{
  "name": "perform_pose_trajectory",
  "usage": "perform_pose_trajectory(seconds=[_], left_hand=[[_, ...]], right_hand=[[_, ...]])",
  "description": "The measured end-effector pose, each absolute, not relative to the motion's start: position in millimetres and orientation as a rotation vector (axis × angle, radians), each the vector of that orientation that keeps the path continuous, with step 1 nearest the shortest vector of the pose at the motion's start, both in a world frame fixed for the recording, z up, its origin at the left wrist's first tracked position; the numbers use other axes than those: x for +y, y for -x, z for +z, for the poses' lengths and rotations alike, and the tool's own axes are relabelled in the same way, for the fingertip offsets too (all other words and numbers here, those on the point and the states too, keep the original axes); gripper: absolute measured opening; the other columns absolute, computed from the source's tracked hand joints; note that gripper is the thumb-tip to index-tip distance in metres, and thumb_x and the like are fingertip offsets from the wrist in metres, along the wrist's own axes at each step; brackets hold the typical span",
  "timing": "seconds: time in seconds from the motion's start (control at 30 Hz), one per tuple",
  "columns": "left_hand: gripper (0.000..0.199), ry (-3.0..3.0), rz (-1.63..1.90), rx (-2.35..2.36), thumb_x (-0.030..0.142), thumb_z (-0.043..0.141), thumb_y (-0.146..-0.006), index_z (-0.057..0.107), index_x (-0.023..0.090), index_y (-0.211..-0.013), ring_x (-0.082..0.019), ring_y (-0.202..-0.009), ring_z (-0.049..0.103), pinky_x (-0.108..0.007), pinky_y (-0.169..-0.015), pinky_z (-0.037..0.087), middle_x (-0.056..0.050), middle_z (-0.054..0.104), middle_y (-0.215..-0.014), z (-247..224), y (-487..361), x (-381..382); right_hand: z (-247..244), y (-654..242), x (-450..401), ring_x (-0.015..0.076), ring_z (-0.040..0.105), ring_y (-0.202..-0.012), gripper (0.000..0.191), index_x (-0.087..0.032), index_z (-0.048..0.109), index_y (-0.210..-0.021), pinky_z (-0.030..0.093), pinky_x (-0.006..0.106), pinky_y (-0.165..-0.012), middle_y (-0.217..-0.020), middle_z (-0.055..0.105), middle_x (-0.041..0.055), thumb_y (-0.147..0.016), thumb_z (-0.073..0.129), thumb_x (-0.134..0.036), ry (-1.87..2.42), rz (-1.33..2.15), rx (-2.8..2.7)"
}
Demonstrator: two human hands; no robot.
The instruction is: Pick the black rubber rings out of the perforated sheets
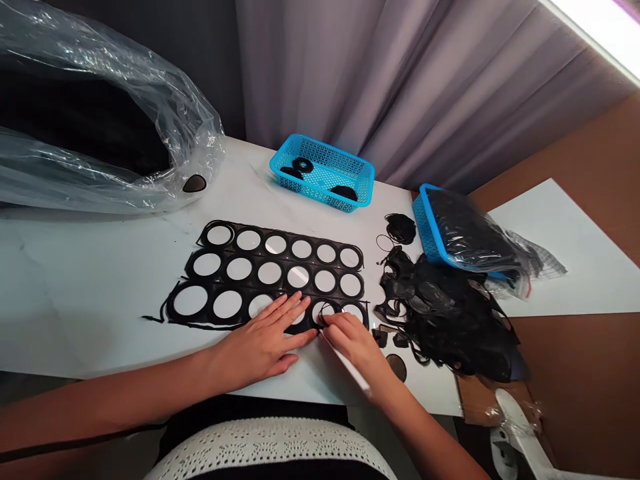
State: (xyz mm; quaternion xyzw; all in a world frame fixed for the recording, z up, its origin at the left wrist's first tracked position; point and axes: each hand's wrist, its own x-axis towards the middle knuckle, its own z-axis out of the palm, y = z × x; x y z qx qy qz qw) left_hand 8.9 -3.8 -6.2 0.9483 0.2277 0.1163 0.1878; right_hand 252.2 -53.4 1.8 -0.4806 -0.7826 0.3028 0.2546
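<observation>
Three rows of black sheet (pixel 209 293) with round cut-outs lie on the white table, its white surface showing through the holes. My left hand (pixel 265 340) rests flat on the nearest row, its fingers stretched out and apart. Just to its right, my right hand (pixel 356 343) is closed around a slim white stick-like tool (pixel 350 367); its working tip is hidden. By the right fingertips, a thin black loop of material (pixel 321 315) curves over one hole of the nearest row. Loose black strips trail from the left end of that row.
A blue basket (pixel 320 198) with several black discs stands at the back. On the right are a second blue basket (pixel 430 223) under a plastic bag (pixel 480 227), a heap of black scraps (pixel 450 320) and a dark disc (pixel 397 367). A large clear bag (pixel 200 127) fills the back left.
</observation>
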Motion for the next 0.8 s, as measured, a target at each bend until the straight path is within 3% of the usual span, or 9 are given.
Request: perform_pose_trajectory(seconds=[0.07,0.13,0.23,0.43,0.6,0.8], left_hand=[[0.053,-2.682,0.316,0.635,0.025,0.065,-0.092,0.050,0.027,-0.143,-0.033,-0.152,0.021,-0.051,-0.122,0.024,-0.012,0.019,-0.166,-8.1,-8.2,-4.0],[0.054,-2.695,0.305,0.632,0.024,0.065,-0.091,0.050,0.027,-0.143,-0.034,-0.151,0.022,-0.052,-0.121,0.025,-0.013,0.020,-0.166,-9.4,-7.3,-5.0],[0.056,-2.690,0.310,0.637,0.022,0.068,-0.088,0.052,0.027,-0.142,-0.037,-0.150,0.024,-0.052,-0.119,0.028,-0.014,0.025,-0.164,-7.7,-6.3,-6.0],[0.059,-2.694,0.331,0.701,0.035,0.069,-0.090,0.048,0.026,-0.145,-0.035,-0.143,0.040,-0.054,-0.116,0.031,-0.015,0.044,-0.155,-0.5,-16.8,14.9],[0.055,-2.701,0.403,0.737,0.039,0.061,-0.096,0.046,0.023,-0.146,-0.031,-0.150,0.029,-0.049,-0.123,0.021,-0.013,0.034,-0.160,-12.1,-28.1,38.3],[0.059,-2.713,0.363,0.729,0.035,0.066,-0.094,0.045,0.021,-0.147,-0.033,-0.150,0.025,-0.051,-0.123,0.020,-0.016,0.032,-0.161,-17.3,-27.7,38.7]], right_hand=[[2.4,-262.4,-41.9,0.0286,0.059,-0.106,0.015,-0.026,0.063,-0.096,0.046,0.045,-0.092,-0.120,0.068,0.0124,-0.099,0.049,-0.022,1.317,0.717,-2.170],[4.4,-280.7,-20.2,0.0280,0.060,-0.102,0.017,-0.024,0.063,-0.094,0.046,0.043,-0.089,-0.111,0.070,0.0126,-0.100,0.047,-0.025,1.435,0.530,-2.058],[11.5,-307.9,17.7,0.0252,0.060,-0.083,0.019,-0.023,0.061,-0.084,0.045,0.037,-0.077,-0.090,0.070,0.0100,-0.097,0.049,-0.030,1.742,0.230,-1.724],[19.3,-290.3,38.3,0.0189,0.058,-0.069,0.017,-0.023,0.062,-0.078,0.042,0.030,-0.065,-0.077,0.068,0.0019,-0.092,0.058,-0.033,1.606,0.802,-1.723],[11.1,-266.0,25.7,0.0176,0.056,-0.069,0.021,-0.023,0.059,-0.074,0.042,0.029,-0.064,-0.074,0.065,0.0001,-0.092,0.060,-0.034,1.508,1.093,-1.743],[7.2,-270.0,24.3,0.0199,0.060,-0.080,0.018,-0.023,0.064,-0.079,0.044,0.032,-0.074,-0.084,0.068,0.0020,-0.094,0.060,-0.033,1.486,1.120,-1.768]])
